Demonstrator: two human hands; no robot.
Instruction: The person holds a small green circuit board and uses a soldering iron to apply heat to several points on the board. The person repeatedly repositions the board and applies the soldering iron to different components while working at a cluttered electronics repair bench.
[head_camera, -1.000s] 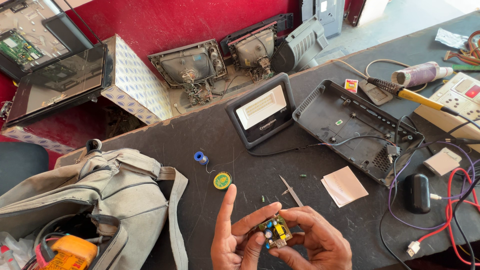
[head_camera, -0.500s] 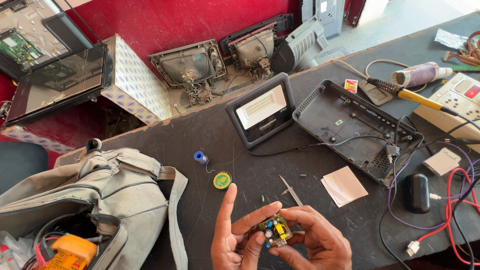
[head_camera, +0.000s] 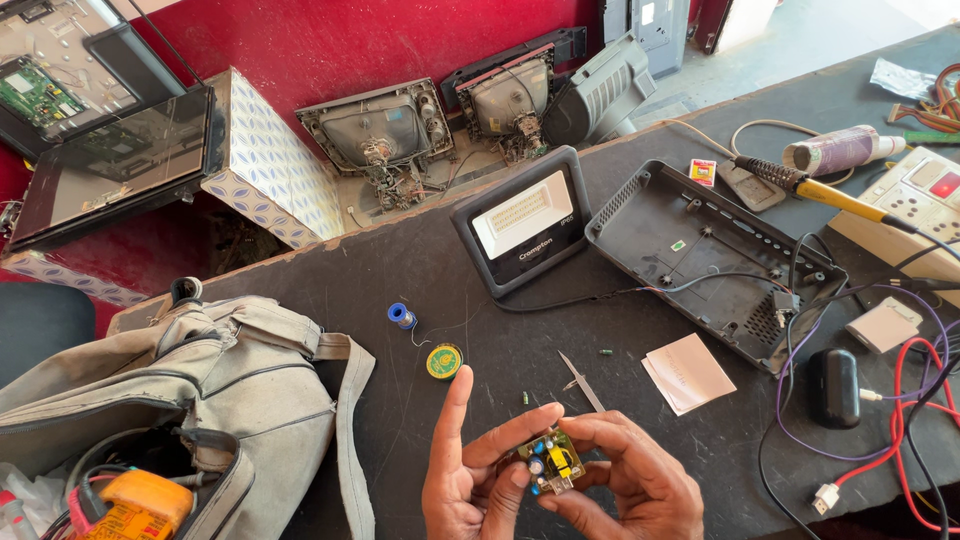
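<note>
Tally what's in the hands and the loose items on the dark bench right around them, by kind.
Small circuit board, held between left hand and right hand: 1
Tweezers: 1
Solder spool, blue: 1
Round yellow-green tin: 1
Small loose components: 2
Paper slip: 1
Total: 7

Single view only: head-worn camera, looking steeply down and forward over a dark workbench (head_camera: 400, 270). Near field at the bottom edge: left hand (head_camera: 470, 480) and right hand (head_camera: 625, 480), close to the lens, cut off at the wrists. Mid field: LED floodlight (head_camera: 522, 220), grey bag (head_camera: 200, 400) at lower left. Far field (top of frame): red wall (head_camera: 330, 45), old picture tubes (head_camera: 380, 140) below the bench's far edge. No second view to overlap
</note>
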